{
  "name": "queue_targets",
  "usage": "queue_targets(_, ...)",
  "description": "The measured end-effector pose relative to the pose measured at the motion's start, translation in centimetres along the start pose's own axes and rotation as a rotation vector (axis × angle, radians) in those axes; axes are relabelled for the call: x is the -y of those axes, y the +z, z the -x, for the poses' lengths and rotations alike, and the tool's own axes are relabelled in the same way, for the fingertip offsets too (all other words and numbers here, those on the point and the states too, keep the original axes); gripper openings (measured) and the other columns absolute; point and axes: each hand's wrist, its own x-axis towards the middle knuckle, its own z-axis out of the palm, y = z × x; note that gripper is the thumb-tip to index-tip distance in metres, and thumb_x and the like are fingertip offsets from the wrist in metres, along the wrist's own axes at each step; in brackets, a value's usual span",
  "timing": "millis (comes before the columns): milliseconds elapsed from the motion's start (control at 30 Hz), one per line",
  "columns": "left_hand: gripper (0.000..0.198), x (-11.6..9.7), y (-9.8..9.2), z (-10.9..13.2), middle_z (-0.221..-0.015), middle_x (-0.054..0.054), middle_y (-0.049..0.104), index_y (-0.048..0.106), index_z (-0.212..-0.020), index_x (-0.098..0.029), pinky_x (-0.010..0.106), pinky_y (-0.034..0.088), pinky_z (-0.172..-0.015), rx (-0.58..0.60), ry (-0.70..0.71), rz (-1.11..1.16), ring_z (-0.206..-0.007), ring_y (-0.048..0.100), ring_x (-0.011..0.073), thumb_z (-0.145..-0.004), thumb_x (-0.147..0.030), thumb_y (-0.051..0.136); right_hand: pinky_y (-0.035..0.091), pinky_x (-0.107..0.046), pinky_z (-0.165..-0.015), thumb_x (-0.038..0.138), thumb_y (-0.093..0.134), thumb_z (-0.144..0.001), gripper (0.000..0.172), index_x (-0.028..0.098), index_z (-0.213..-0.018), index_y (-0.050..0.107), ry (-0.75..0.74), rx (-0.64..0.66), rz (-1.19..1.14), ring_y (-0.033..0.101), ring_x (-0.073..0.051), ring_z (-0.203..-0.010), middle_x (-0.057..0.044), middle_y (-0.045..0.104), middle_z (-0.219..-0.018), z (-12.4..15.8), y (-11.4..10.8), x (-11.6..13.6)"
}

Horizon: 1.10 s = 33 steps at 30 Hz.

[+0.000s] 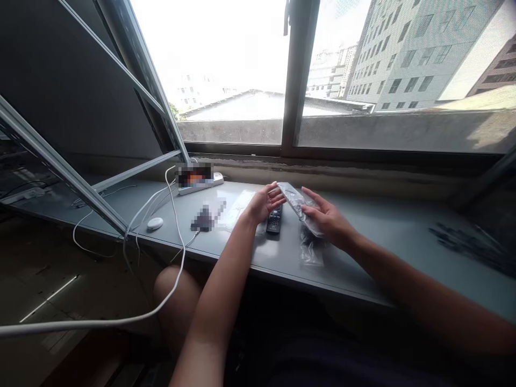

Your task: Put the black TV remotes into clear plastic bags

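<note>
- left hand point(264, 203) pinches the upper end of a clear crinkly plastic packet point(295, 200), long and narrow, dark contents
- right hand point(327, 219) clasps the packet's lower half, fingers loosely curled
- packet is held tilted just above the smooth grey bench point(382, 236)
- slim black remote point(274, 219) lies flat below it, between the hands
- second clear plastic bag point(310, 251) lies crumpled by the right wrist
- white power strip point(201, 184) and thin white cable point(177, 215) off left

Single head view, looking forward-down over grey sill point(363, 252), close
</note>
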Motion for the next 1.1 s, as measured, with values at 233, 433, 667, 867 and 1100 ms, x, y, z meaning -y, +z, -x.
queue_targets(233,0.033,1.3,-0.4,-0.8,-0.151,0.019,0.072,0.071,-0.127,-0.017,0.043,0.064,-0.107,-0.116,0.168,-0.307,-0.127,0.077,0.0306,-0.099,-0.033,0.079,0.052,-0.029,-0.067,0.054,0.081,-0.095,0.045,0.023,-0.126,0.090,-0.093,-0.050,0.212,0.067,-0.019,-0.077,-0.006,0.084,-0.100,0.4,-0.1,0.7)
queue_targets(433,0.029,0.9,-0.6,-0.9,-0.146,0.019,0.073,0.068,-0.124,-0.018,0.038,0.065,-0.098,-0.239,0.251,-0.296,-0.119,0.078,0.0267,-0.100,-0.032,0.076,0.052,-0.032,-0.071,0.060,0.073,-0.100,0.049,0.022,-0.125,0.090,-0.193,-0.138,0.480,0.073,-0.025,-0.087,-0.008,0.086,-0.103,0.4,-0.3,0.3)
queue_targets(667,0.026,1.0,-0.6,-0.8,-0.144,0.019,0.074,0.068,-0.119,-0.019,0.038,0.064,-0.096,-0.237,0.268,-0.303,-0.115,0.079,0.0253,-0.102,-0.037,0.075,0.048,-0.034,-0.064,0.072,0.073,-0.099,0.054,0.023,-0.113,0.092,-0.278,0.010,0.730,0.067,-0.022,-0.068,-0.005,0.080,-0.080,0.3,-0.4,-0.5)
queue_targets(867,0.032,0.7,-0.8,-0.6,-0.142,0.018,0.076,0.070,-0.118,-0.019,0.035,0.064,-0.090,-0.232,0.284,-0.409,-0.115,0.080,0.0260,-0.108,-0.050,0.066,0.038,-0.033,-0.055,0.078,0.067,-0.102,0.061,0.022,-0.097,0.091,-0.281,0.143,0.771,0.055,-0.018,-0.057,-0.003,0.070,-0.067,0.8,-0.2,-0.4)
queue_targets(1100,0.038,1.0,-1.3,-0.2,-0.116,0.013,0.086,0.082,-0.112,-0.021,0.037,0.059,-0.101,-0.375,0.527,-1.040,-0.112,0.080,0.0270,-0.110,-0.054,0.063,0.051,-0.037,-0.066,0.059,0.067,-0.110,0.044,0.024,-0.098,0.089,-0.527,0.146,0.864,0.064,-0.022,-0.068,-0.006,0.077,-0.082,0.6,-0.5,-0.6)
